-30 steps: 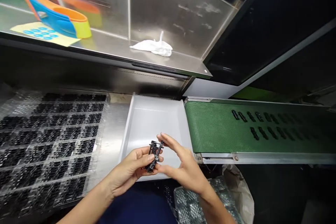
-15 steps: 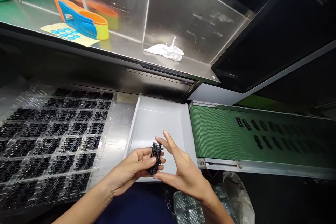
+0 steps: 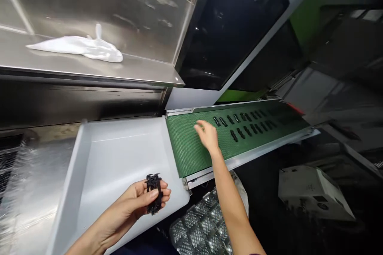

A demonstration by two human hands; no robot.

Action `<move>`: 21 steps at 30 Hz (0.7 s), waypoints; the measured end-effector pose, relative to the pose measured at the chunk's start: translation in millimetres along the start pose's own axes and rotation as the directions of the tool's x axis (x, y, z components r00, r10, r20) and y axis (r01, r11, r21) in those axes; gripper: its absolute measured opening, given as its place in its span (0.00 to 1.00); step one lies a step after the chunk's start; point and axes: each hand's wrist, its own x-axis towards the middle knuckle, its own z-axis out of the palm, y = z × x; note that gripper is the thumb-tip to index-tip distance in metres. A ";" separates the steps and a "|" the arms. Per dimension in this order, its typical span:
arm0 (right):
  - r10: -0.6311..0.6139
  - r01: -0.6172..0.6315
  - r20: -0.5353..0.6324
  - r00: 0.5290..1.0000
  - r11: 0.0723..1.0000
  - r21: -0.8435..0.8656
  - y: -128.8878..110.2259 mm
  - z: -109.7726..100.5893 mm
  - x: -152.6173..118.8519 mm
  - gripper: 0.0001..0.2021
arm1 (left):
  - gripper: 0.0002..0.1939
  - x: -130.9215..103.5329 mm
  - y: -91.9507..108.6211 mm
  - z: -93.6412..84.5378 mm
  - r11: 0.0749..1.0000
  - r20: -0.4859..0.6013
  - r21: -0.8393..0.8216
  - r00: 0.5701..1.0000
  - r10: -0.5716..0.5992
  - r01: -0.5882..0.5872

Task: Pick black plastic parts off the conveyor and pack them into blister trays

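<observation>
The left hand [image 3: 131,207] clasps black parts [image 3: 154,201] under its thumb; the right hand [image 3: 207,135] bends above the green conveyor belt [image 3: 185,143], its grip I cannot tell.

Factory workshop is suggested. Small black parts [image 3: 243,116] are laid in two rows along green conveyor belt [image 3: 185,139]. White bin [image 3: 125,147] is placed just left of belt; steel shelf [image 3: 140,69] is seen higher, left of belt; clear plastic trays [image 3: 199,223] are stored on belt's near side.

There are two rows of black parts [image 3: 233,136], one belt [image 3: 186,143], one bin [image 3: 125,155].
</observation>
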 end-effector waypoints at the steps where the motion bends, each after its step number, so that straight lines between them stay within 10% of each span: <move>1: 0.062 -0.065 -0.093 0.994 0.997 -0.032 24.2 -10.5 14.4 0.14 | 0.12 6.6 -1.9 1.9 1.000 0.000 -0.001 1.000 0.012 -0.012; 5: 0.186 -0.205 -0.252 0.950 0.977 -0.052 86.8 -38.6 43.4 0.13 | 0.12 18.0 -6.9 3.9 0.997 -0.017 -0.068 0.999 0.036 -0.037; 9: 0.207 -0.207 -0.240 0.949 0.978 0.024 86.2 -43.1 43.5 0.12 | 0.14 14.1 -7.7 -0.9 0.976 -0.128 -0.203 0.990 0.053 -0.079; 15: 0.047 -0.047 0.007 0.999 0.950 0.308 -26.9 18.7 -16.1 0.20 | 0.13 -8.9 -5.4 -10.7 0.935 -0.327 -0.208 0.922 0.209 -0.286; 21: -0.294 0.121 0.211 0.932 0.803 0.584 -158.4 77.7 -111.8 0.11 | 0.16 -63.0 -2.8 -29.7 0.894 -0.376 -0.132 0.856 0.354 -0.428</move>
